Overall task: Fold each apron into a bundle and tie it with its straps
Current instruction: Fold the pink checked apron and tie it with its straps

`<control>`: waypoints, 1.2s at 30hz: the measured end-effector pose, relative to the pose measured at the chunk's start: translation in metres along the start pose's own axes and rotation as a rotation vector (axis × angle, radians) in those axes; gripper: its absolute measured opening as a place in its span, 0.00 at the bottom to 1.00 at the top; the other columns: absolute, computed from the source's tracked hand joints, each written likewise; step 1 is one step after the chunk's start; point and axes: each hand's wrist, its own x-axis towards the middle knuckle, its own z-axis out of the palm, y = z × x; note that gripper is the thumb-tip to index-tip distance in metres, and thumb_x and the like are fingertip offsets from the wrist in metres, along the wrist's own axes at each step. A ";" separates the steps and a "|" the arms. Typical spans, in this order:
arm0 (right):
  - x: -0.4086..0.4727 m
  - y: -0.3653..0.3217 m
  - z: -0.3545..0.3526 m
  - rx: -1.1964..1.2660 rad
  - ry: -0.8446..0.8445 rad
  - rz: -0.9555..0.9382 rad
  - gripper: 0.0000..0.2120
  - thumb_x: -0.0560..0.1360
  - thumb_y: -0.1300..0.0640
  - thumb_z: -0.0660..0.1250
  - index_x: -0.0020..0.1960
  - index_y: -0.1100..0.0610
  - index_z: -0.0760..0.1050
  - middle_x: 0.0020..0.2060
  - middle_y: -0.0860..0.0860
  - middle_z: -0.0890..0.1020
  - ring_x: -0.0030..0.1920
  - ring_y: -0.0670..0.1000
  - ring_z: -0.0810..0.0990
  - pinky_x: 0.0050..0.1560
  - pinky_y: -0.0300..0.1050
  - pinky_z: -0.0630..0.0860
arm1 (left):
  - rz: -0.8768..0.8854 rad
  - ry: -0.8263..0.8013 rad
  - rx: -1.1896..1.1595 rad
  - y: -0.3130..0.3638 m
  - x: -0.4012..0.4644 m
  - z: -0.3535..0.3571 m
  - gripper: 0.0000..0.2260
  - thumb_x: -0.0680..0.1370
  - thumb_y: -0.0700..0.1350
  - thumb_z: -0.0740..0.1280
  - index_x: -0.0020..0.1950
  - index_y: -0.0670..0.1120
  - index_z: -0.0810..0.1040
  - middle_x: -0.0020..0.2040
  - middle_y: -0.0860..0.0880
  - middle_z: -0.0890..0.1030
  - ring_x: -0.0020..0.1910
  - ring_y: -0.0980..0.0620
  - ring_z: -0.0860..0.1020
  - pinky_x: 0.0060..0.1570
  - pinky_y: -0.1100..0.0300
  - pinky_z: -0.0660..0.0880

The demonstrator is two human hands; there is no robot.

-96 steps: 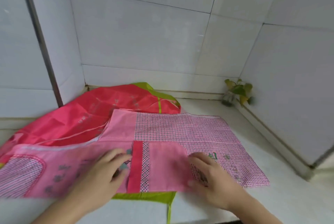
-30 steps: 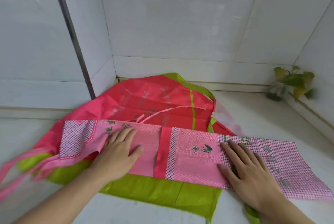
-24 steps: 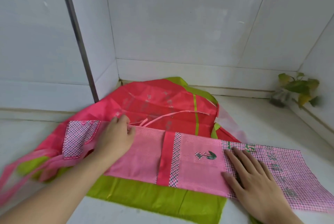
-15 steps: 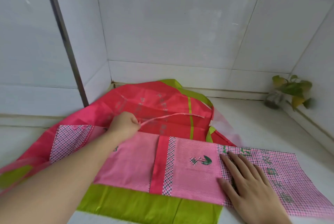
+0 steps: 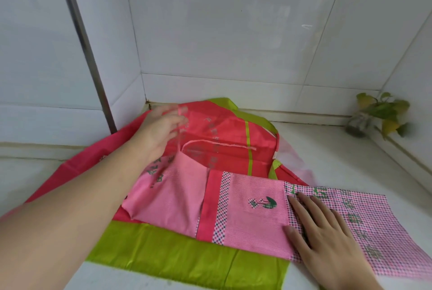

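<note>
Matt cloth apron [image 5: 245, 217], glossy wall tiles [image 5: 222, 28]

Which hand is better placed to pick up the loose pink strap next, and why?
Left. The left hand hovers beside the pink strap, fingers spread, while the right hand presses the pink apron flat.

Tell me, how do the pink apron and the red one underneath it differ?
The pink apron is checked and striped with small green motifs; the red apron is plain and shiny with green edging. The pink apron is folded into a narrow band on top; the red apron lies spread out beneath it. The right hand presses flat on the pink apron; the left hand, blurred, is over the red apron. Both lie on the white counter.
</note>
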 end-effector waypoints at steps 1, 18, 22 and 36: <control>0.000 -0.001 -0.001 0.000 -0.006 -0.001 0.35 0.79 0.26 0.39 0.83 0.37 0.54 0.81 0.40 0.60 0.81 0.47 0.58 0.80 0.53 0.53 | 0.120 -0.028 0.135 -0.002 0.000 -0.002 0.25 0.77 0.33 0.70 0.71 0.52 0.74 0.71 0.52 0.77 0.66 0.53 0.77 0.66 0.58 0.74; -0.001 0.007 0.000 0.053 -0.052 -0.011 0.35 0.77 0.23 0.40 0.81 0.33 0.53 0.81 0.37 0.61 0.81 0.46 0.60 0.79 0.55 0.58 | 0.349 -0.030 1.146 -0.100 -0.123 -0.083 0.19 0.82 0.53 0.65 0.72 0.52 0.67 0.68 0.55 0.68 0.71 0.56 0.66 0.76 0.55 0.63; -0.001 0.024 -0.015 0.035 -0.114 -0.107 0.40 0.68 0.17 0.29 0.78 0.27 0.33 0.78 0.25 0.38 0.81 0.36 0.39 0.82 0.47 0.42 | 0.287 0.244 1.274 -0.088 -0.138 -0.131 0.13 0.78 0.47 0.70 0.61 0.46 0.77 0.57 0.46 0.79 0.59 0.43 0.78 0.63 0.46 0.75; -0.009 0.028 -0.037 -0.010 -0.182 -0.135 0.43 0.65 0.18 0.25 0.79 0.29 0.37 0.78 0.28 0.38 0.80 0.37 0.38 0.79 0.41 0.37 | -0.204 0.148 1.300 -0.039 -0.148 -0.211 0.12 0.71 0.62 0.74 0.39 0.58 0.77 0.44 0.55 0.80 0.50 0.47 0.81 0.47 0.57 0.72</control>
